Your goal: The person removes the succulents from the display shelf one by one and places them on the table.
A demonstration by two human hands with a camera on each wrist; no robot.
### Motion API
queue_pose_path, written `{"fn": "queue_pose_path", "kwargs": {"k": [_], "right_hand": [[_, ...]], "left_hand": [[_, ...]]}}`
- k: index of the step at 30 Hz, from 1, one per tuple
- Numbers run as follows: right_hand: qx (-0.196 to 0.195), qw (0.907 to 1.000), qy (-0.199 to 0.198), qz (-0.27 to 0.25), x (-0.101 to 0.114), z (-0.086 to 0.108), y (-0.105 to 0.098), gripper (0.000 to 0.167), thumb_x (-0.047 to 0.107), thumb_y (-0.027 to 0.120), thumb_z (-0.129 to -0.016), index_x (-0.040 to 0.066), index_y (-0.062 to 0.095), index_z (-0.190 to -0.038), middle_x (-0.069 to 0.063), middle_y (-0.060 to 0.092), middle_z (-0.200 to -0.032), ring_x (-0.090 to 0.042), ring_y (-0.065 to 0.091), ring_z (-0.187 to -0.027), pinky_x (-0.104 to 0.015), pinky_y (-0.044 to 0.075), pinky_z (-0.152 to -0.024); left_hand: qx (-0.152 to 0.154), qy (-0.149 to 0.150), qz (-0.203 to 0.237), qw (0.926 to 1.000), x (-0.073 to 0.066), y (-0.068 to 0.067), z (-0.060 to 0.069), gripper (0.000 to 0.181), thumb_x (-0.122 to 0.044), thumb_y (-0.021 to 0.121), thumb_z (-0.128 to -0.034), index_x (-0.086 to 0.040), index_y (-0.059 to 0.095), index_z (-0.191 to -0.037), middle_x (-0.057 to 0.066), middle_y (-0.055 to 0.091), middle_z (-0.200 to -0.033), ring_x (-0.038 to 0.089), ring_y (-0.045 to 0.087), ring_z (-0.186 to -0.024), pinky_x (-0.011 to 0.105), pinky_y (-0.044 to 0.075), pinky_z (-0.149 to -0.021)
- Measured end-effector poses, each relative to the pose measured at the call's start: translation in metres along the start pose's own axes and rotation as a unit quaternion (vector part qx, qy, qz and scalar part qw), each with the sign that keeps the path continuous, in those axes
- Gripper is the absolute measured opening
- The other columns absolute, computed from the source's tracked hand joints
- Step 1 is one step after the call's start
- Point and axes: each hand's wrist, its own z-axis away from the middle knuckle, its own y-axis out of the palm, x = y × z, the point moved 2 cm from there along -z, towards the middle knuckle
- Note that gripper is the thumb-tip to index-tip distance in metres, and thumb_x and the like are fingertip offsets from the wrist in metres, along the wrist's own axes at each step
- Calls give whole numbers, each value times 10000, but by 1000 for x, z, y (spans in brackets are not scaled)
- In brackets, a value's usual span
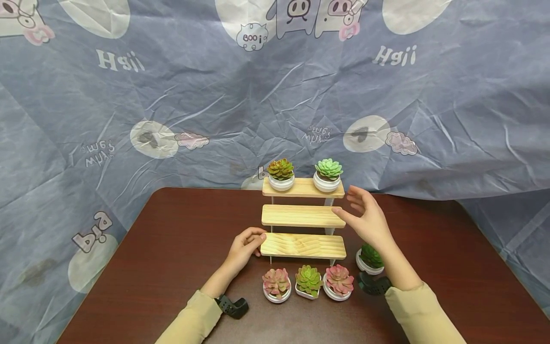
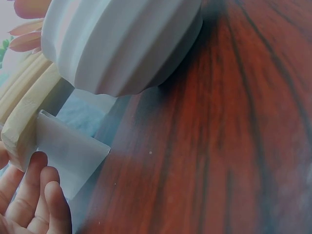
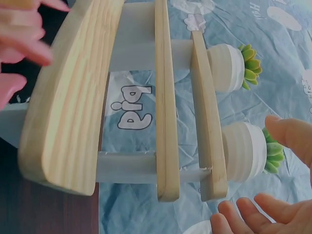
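A three-step wooden display stand (image 1: 302,244) with clear side supports stands on the table. My left hand (image 1: 245,248) holds the left end of its lowest step, thumb at the board's edge and fingertips beside the clear support (image 2: 73,151). My right hand (image 1: 369,217) is to the right of the upper steps, fingers apart and nothing between them. Closest to it on the top step is a light green succulent (image 1: 328,169) in a white round pot. A brownish-green succulent (image 1: 280,171) in a similar pot sits at that step's left end.
Before the stand are a pink succulent (image 1: 277,283), a green succulent (image 1: 308,281) in a square pot, and another pink succulent (image 1: 339,280). A dark green succulent (image 1: 370,258) stands beneath my right forearm. A blue-grey printed cloth (image 1: 240,105) hangs behind the brown table (image 1: 185,229).
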Motion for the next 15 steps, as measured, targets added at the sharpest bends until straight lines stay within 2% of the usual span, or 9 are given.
{"fn": "queue_pose_path", "kwargs": {"k": [6, 15], "right_hand": [[56, 9999, 110, -30, 4, -7, 5, 762, 313, 724, -833, -29, 342, -1397, -209, 404, -1370, -352, 438, -1226, -441, 376, -1011], [-203, 9994, 247, -152, 6, -14, 8, 791, 344, 737, -815, -16, 347, -1402, -199, 419, -1364, -330, 429, -1240, -402, 373, -1019]], "left_hand": [[-8, -22, -38, 10000, -1, 0, 0, 262, -96, 554, -954, 90, 574, -1138, 84, 648, -840, 187, 534, -635, 395, 515, -606], [-19, -29, -9, 10000, 0, 0, 0, 227, -94, 558, -951, 55, 595, -1118, 86, 643, -831, 231, 536, -656, 396, 518, -606]]}}
